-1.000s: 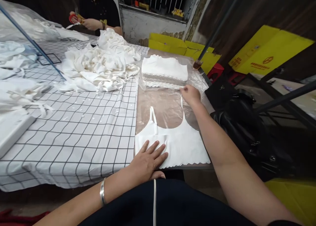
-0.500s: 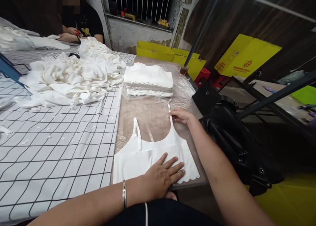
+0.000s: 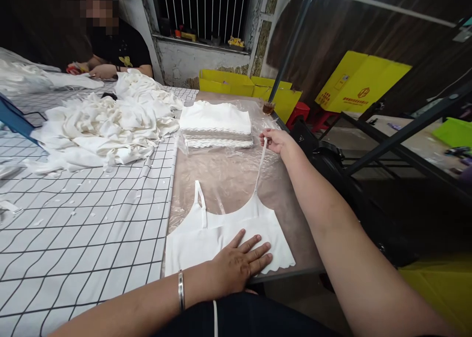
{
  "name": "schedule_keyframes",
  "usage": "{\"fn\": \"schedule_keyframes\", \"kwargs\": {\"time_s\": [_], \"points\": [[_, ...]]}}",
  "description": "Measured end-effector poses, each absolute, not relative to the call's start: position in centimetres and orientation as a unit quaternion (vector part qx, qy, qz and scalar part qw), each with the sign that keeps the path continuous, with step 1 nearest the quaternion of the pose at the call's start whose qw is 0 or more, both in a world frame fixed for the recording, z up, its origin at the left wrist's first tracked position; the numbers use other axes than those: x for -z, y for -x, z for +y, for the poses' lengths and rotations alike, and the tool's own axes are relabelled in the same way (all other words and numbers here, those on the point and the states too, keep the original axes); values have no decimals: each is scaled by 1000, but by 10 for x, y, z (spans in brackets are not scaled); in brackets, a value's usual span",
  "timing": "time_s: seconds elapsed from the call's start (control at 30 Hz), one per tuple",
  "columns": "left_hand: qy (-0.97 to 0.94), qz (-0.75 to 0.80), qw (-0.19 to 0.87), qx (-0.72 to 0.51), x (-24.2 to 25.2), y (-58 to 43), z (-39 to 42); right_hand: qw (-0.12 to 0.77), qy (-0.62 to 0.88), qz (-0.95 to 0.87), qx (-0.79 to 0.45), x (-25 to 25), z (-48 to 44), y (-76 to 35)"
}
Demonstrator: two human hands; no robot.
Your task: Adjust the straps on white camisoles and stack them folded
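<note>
A white camisole bra top (image 3: 217,229) with a scalloped hem lies flat on the plastic-covered table before me. My left hand (image 3: 245,258), fingers spread, presses flat on its lower right part. My right hand (image 3: 275,140) pinches the top of the right shoulder strap (image 3: 261,165) and holds it stretched away from me. The left shoulder strap (image 3: 200,202) lies loose in a narrow loop. Just beyond, beside my right hand, sits a folded stack of white tops (image 3: 216,123) on clear plastic.
A heap of white garments (image 3: 106,126) covers part of the checked cloth (image 3: 99,219) at left. Across the table a co-worker (image 3: 121,47) handles white fabric. Yellow boxes (image 3: 228,81), a metal post (image 3: 291,47) and a black bag (image 3: 354,204) stand beyond and to the right.
My right hand has moved up the right strap and away from me, drawing it taut and straight. My left hand stays flat on the top.
</note>
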State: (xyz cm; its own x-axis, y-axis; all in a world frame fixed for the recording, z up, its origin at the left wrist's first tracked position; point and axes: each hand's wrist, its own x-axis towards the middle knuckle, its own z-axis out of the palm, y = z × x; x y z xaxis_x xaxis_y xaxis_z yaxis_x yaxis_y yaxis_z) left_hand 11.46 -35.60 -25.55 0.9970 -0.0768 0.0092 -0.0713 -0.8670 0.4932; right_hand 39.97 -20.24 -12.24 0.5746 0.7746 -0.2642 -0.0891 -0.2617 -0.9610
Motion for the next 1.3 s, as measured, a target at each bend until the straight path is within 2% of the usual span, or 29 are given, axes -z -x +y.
{"fn": "schedule_keyframes", "kwargs": {"time_s": [0.07, 0.13, 0.2, 0.27, 0.33, 0.43, 0.5, 0.6, 0.77, 0.87, 0.93, 1.03, 1.1, 1.13, 1.2, 1.3], "points": [[-906, 23, 423, 2, 237, -118, -356, 594, 652, -319, -347, 110, -241, -382], [-738, 112, 665, -29, 217, -124, -357, 602, 597, -435, -302, 105, -299, -356], [-484, 164, 858, -57, 201, -131, -355, 533, 582, -531, -308, 109, -365, -330], [-278, 167, 943, -73, 193, -138, -352, 411, 579, -605, -360, 119, -425, -310], [-178, 173, 964, -93, 191, -143, -351, 412, 607, -585, -346, 135, -466, -299], [-139, 201, 962, -120, 190, -149, -353, 519, 648, -451, -327, 165, -488, -296], [-135, 220, 957, -130, 186, -153, -357, 539, 629, -392, -400, 184, -486, -295], [-141, 253, 947, -135, 175, -159, -360, 514, 577, -371, -514, 199, -476, -291], [-176, 280, 932, -151, 166, -172, -347, 438, 557, -353, -611, 201, -467, -286], [-267, 289, 907, -150, 173, -177, -329, 417, 553, -335, -639, 201, -461, -291], [-430, 330, 827, -151, 181, -174, -316, 446, 550, -309, -635, 201, -453, -298], [-735, 380, 539, -156, 196, -160, -305, 521, 550, -252, -602, 202, -436, -312], [-845, 373, 361, -127, 204, -148, -306, 551, 552, -230, -582, 201, -426, -321], [-869, 369, 309, -113, 208, -143, -308, 557, 551, -227, -578, 200, -422, -324], [-884, 363, 274, -111, 214, -136, -314, 558, 551, -237, -573, 199, -415, -327], [-865, 344, 327, -164, 218, -134, -321, 553, 570, -259, -550, 197, -410, -326]]}}
